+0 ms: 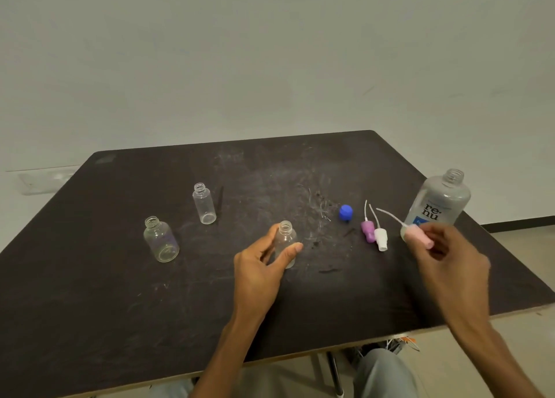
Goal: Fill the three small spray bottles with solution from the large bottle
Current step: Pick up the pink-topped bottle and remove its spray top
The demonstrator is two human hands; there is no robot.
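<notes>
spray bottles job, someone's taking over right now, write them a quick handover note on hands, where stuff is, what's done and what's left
Left hand: grips the nearest small bottle, upright on the table, open-necked.
Right hand: pinches a pink spray top, tube pointing left, in front of the large bottle.
Other two small bottles, one at left and one further back, stand upright without tops.
Purple spray top and white spray top lie side by side on the table; blue cap lies left of them.
Done: all four bottles opened.
Left: the small bottles look empty, so fill all three, then refit tops.
</notes>
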